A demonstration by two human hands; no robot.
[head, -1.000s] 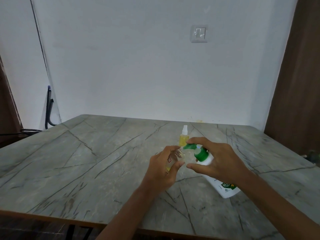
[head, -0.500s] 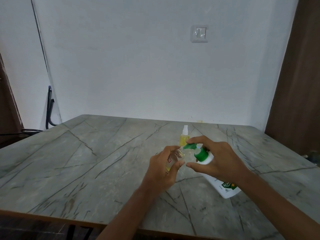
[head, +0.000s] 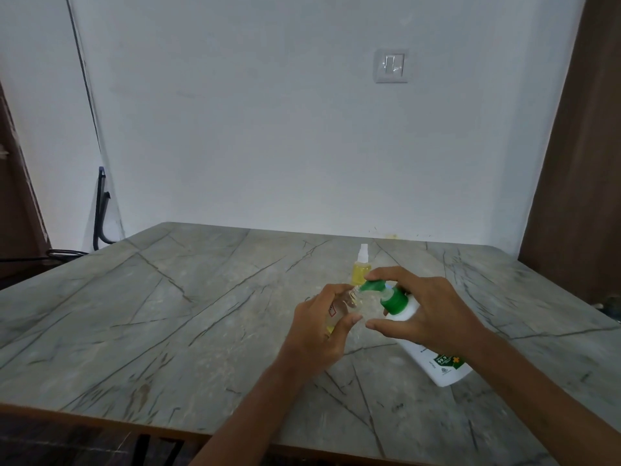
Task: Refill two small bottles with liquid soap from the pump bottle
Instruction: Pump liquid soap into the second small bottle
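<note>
From the head camera I see 1 pump bottle [head: 443,366], white with a green label. It is tilted, its base low toward me and its neck pointing up and left. Its body is opaque, so I cannot tell how much soap is inside. My right hand [head: 433,317] is wrapped around its upper part, with the forefinger lying on the green pump head [head: 373,285] and the thumb underneath.

The nozzle meets the mouth of a small clear bottle [head: 346,301], which my left hand [head: 319,331] grips with curled fingers, above the surface [head: 168,314]. That bottle looks mostly clear, with a trace of yellow showing low down beside my palm.

Just behind both hands a second small bottle [head: 360,272] stands upright on the surface. It holds yellow liquid and wears a white spray cap.

The surface is grey stone-patterned with dark veins and a brown front edge. It sits against a white wall with 1 switch plate [head: 391,65]. A brown panel [head: 578,163] stands at the right and a dark bent bar [head: 100,210] at the far left.

The count is 2 small bottles, 1 pump bottle and 2 hands.
</note>
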